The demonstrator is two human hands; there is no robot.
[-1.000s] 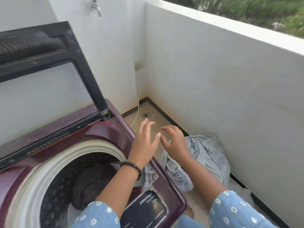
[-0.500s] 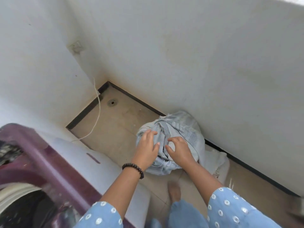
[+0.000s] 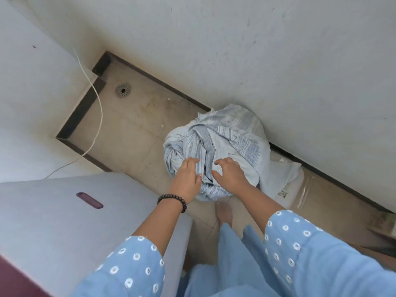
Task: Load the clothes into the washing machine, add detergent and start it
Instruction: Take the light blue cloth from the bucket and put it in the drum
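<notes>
My left hand (image 3: 186, 176) and right hand (image 3: 230, 174), fingers spread apart, rest on the clothes bundle (image 3: 216, 151) on the floor (image 3: 128, 133) beside the washing machine (image 3: 53, 221).

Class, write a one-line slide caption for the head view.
Both hands, left and right, reach down onto a pale blue bundle of clothes on the floor beside the washing machine.
</notes>
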